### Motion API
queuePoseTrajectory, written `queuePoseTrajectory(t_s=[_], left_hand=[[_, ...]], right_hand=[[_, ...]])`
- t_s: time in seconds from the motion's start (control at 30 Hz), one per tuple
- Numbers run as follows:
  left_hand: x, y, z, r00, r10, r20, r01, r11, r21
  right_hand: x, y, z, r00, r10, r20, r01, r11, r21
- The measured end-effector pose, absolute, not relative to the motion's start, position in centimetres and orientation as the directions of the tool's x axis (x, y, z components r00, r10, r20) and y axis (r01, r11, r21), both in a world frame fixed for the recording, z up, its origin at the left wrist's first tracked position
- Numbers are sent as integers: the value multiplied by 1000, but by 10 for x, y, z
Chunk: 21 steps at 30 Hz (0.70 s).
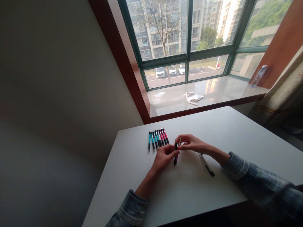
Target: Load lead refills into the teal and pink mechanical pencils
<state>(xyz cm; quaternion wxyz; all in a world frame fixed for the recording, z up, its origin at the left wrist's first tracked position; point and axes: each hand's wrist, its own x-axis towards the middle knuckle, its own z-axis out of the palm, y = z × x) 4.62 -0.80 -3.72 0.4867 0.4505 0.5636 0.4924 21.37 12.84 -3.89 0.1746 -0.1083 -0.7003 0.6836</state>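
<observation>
My left hand (163, 158) grips the lower barrel of a red and black retractable pen (175, 157) above the white table. My right hand (191, 143) pinches a thin grey pen refill (180, 141) at the pen's upper end, and the two hands nearly meet there. To their left lies a tight row of several teal and red pens (158, 138), side by side and just beyond my left fingers. Right of my right wrist, a black and clear pen part (206, 165) lies on the table.
The white table (208, 126) ends at a back edge below a wood-framed window. On the stone sill are a crumpled cloth (194, 97), a paper sheet (159, 94) and a clear plastic bottle (258, 76). A curtain (281, 91) hangs at the right.
</observation>
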Motion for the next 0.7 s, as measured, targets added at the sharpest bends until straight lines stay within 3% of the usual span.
queuePoseTrajectory(t_s=[0.13, 0.37, 0.5, 0.63, 0.7], left_hand=[[49, -8, -34, -105, 990, -92, 65, 99, 993], [47, -12, -37, -147, 989, -16, 124, 35, 992], [38, -13, -37, -319, 919, 232, 439, -73, 895], [29, -13, -33, -373, 821, 432, 674, -79, 734], [26, -13, -31, -377, 789, 485, 742, -55, 668]], right_hand=[[211, 121, -39, -896, 427, 123, -102, 72, -992], [220, 143, -36, -635, 764, 115, -287, -94, -953], [227, 154, -37, -590, 784, 192, -178, 106, -978], [227, 151, -38, -657, 684, 318, -30, 397, -917], [226, 148, -39, -685, 645, 338, -4, 461, -888]])
